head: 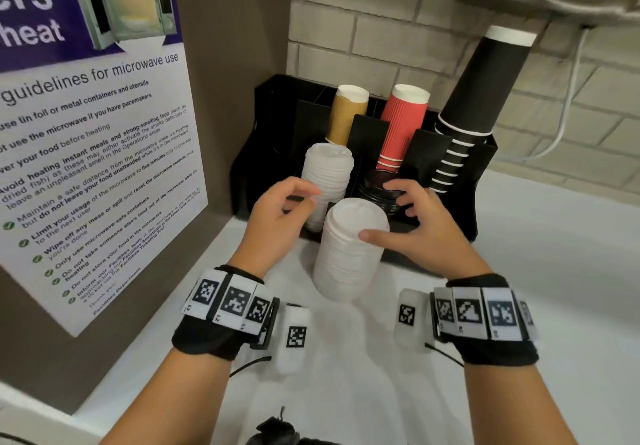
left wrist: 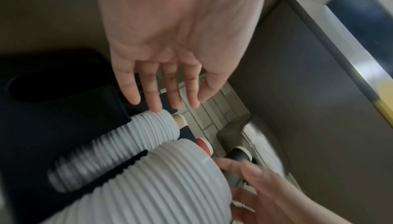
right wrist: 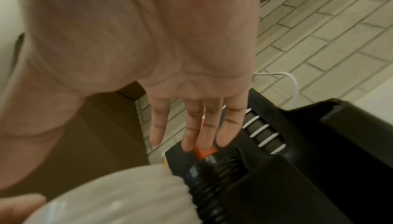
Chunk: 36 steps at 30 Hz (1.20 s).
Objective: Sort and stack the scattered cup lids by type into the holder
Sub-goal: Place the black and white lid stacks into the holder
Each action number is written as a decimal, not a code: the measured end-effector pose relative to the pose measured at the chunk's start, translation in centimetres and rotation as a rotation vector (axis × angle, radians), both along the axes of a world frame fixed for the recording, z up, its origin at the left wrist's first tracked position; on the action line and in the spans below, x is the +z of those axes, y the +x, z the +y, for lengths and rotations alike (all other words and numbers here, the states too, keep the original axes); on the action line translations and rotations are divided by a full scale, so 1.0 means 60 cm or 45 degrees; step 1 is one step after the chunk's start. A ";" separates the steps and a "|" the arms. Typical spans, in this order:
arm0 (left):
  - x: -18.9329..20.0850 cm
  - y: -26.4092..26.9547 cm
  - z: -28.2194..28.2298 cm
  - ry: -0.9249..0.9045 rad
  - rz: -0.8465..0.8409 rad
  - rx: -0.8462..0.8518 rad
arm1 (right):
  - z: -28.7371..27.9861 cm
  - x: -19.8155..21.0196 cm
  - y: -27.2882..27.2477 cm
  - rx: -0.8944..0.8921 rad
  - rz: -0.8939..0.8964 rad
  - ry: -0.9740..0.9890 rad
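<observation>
A tall stack of white lids stands on the counter just in front of the black holder. A second white lid stack sits in the holder's front left slot, and black lids fill the slot beside it. My left hand hovers empty with relaxed fingers by the holder's white stack. My right hand spreads over the black lids, its thumb touching the front stack's side.
Brown cups, red ribbed cups and a long leaning stack of black cups fill the holder's back slots. A microwave poster covers the left wall. A white cable hangs on the brick wall. White counter extends right.
</observation>
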<state>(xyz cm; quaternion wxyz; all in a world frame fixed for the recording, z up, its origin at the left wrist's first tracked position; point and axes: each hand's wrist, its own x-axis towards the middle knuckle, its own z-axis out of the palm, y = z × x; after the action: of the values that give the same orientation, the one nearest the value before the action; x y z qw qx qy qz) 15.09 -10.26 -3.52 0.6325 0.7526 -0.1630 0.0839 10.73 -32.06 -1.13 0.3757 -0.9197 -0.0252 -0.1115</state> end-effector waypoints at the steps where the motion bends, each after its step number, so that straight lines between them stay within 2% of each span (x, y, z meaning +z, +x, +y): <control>1: -0.002 -0.001 0.000 -0.047 0.024 0.023 | 0.003 0.009 0.005 0.036 0.018 -0.051; 8: -0.008 -0.010 0.002 -0.122 0.129 0.021 | 0.039 0.024 0.035 0.183 0.213 -0.343; 17: -0.007 -0.012 0.002 -0.110 0.097 0.057 | 0.043 0.014 0.042 0.179 0.197 -0.331; 20: 0.000 -0.017 0.001 -0.186 0.085 0.045 | 0.037 0.025 0.038 0.152 0.097 -0.242; 23: 0.005 -0.024 0.003 -0.180 0.055 -0.130 | 0.038 0.045 0.027 0.174 -0.054 -0.025; 27: 0.012 -0.036 -0.012 -0.157 0.003 -0.337 | 0.056 0.068 0.006 0.339 -0.005 0.284; 31: 0.024 -0.041 -0.017 -0.267 -0.036 -0.403 | 0.060 0.080 -0.006 0.465 0.077 0.299; 36: 0.030 -0.045 -0.013 -0.295 -0.107 -0.441 | 0.051 0.091 -0.013 0.469 0.093 0.280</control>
<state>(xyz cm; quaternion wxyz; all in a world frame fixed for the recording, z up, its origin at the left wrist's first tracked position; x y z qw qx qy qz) 12.38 -11.01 -1.69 0.7124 0.6315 -0.3052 0.0234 9.95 -28.99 4.31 0.4883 -0.8565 -0.1669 -0.0097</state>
